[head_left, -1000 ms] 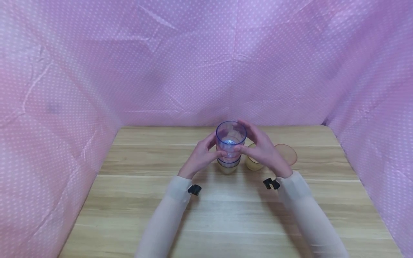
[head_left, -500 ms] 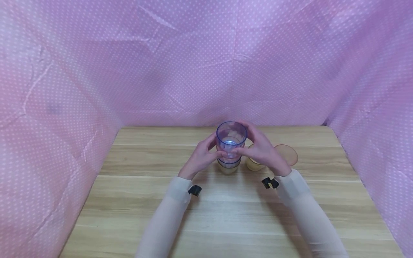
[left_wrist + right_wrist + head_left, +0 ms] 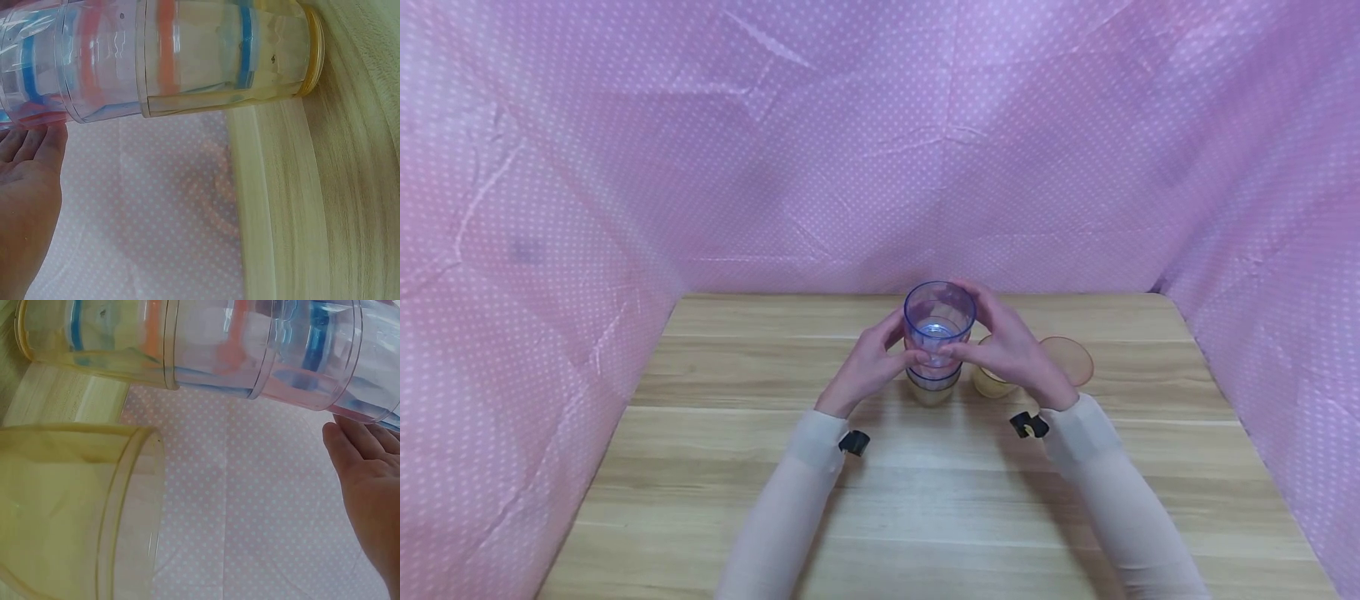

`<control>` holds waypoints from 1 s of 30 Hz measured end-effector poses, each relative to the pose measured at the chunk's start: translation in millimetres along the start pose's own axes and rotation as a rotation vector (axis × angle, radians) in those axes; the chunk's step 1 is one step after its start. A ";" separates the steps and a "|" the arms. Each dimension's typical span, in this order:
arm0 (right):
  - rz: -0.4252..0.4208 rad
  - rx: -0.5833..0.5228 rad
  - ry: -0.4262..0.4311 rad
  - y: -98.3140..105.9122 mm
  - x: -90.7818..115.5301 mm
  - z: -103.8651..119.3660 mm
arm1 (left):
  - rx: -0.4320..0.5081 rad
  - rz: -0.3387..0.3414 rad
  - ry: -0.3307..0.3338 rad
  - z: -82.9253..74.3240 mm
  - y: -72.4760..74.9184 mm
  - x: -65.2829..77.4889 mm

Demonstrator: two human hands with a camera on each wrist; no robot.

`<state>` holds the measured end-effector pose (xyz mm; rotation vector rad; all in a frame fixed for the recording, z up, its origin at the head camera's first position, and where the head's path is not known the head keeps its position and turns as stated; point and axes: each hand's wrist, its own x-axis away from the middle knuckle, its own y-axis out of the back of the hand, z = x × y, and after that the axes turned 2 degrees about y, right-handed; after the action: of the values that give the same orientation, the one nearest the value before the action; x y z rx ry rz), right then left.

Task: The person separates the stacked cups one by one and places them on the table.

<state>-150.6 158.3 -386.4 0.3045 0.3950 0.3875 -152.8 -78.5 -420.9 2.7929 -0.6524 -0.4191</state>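
Note:
A tall upright stack of nested see-through plastic cups stands on the table. Its yellow bottom cup (image 3: 281, 62) rests on the wood, bluish and pink cups follow above, and a blue-rimmed cup (image 3: 939, 336) tops it. From the left, my left hand (image 3: 874, 360) holds the upper stack, thumb across the front. On the other side my right hand (image 3: 1009, 348) holds it too, its thumb opposite the left one and its fingers behind. In the left wrist view, fingertips (image 3: 53, 140) lie against the pink cup's edge.
Just right of the stack, under my right hand, stands another yellow cup (image 3: 992, 385). Beyond it is a round thing with a pinkish-orange rim (image 3: 1067, 360). Pink dotted cloth (image 3: 820, 167) walls in the wooden table (image 3: 880, 517) at the back and sides.
Both hands and the top of the stack have shifted very slightly to the right. The grip on the cups looks the same throughout.

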 end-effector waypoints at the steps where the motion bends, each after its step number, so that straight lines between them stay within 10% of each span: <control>1: 0.000 0.000 -0.006 0.1 0.1 0.1 | -0.001 0.001 0.001 0.1 0.0 0.0; 30: -0.022 -0.049 0.065 -3.9 1.4 0.7 | 0.024 -0.009 0.013 2.3 -2.4 1.7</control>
<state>-147.9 155.3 -387.6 0.2399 0.4520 0.3853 -151.2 -77.5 -424.1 2.8197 -0.6465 -0.3978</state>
